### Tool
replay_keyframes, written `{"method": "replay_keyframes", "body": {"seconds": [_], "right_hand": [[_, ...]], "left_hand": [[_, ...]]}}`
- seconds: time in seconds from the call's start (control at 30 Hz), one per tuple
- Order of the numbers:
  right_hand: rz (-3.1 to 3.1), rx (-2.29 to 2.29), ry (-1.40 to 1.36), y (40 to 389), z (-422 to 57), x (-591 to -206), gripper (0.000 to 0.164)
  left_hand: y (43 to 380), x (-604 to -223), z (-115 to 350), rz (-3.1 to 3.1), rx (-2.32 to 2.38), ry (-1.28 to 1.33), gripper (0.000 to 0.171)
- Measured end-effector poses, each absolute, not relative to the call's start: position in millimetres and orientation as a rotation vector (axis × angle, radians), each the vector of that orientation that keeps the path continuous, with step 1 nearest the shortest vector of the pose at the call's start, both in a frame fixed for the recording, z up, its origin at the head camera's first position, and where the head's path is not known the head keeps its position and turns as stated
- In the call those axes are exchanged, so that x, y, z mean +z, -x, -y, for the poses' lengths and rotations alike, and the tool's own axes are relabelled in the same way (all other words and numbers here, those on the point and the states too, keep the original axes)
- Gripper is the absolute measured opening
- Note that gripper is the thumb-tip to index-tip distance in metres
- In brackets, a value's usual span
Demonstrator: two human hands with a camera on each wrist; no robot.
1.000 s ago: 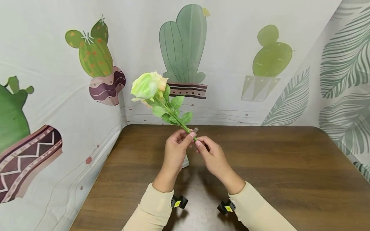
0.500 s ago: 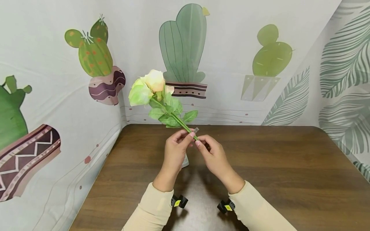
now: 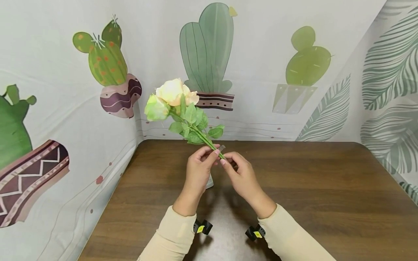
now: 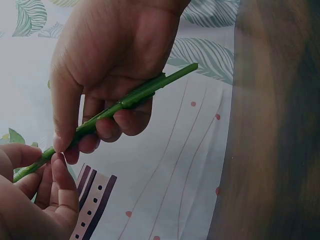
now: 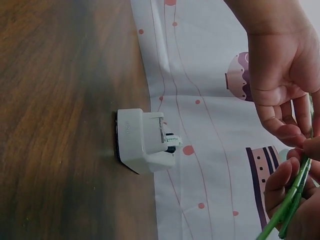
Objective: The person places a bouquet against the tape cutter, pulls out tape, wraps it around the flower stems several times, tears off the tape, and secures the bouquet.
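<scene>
Two artificial roses are held together, a cream-peach rose (image 3: pixel 173 92) above a greenish rose (image 3: pixel 156 108). Their green stems (image 3: pixel 203 137) slant down to the right. My left hand (image 3: pixel 197 170) pinches the stems between thumb and fingers below the leaves. Close beside it, my right hand (image 3: pixel 241 177) grips the lower stems, whose cut ends (image 4: pixel 187 71) stick out past its fingers in the left wrist view. A small striped strip (image 3: pixel 222 148), perhaps tape, pokes out at the stems between both hands.
A pale tape dispenser (image 5: pixel 134 140) with a printed tape end stands on the brown wooden table (image 3: pixel 310 188), mostly hidden behind my left hand in the head view. A white cactus-print cloth (image 3: pixel 254 123) hangs behind and to the left.
The flower heads have turned about the stems: the cream-peach rose came up into view and the greenish one swung lower left. Both hands keep nearly the same place.
</scene>
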State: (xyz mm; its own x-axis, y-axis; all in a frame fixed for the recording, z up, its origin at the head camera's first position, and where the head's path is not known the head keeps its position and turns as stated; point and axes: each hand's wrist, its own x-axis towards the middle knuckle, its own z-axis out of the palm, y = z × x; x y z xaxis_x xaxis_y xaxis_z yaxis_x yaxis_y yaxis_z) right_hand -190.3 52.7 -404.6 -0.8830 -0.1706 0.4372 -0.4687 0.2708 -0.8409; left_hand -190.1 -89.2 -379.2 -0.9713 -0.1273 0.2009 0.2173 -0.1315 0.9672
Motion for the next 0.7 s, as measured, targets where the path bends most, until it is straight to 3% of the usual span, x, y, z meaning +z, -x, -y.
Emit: {"method": "replay_keyframes", "body": {"seconds": [0.7], "right_hand": [[2.329,1.658,-0.673,189,-53,-409,0.019]], "left_hand": [[189,-370,100,1.946,-2.194,0.106,0.022]]}}
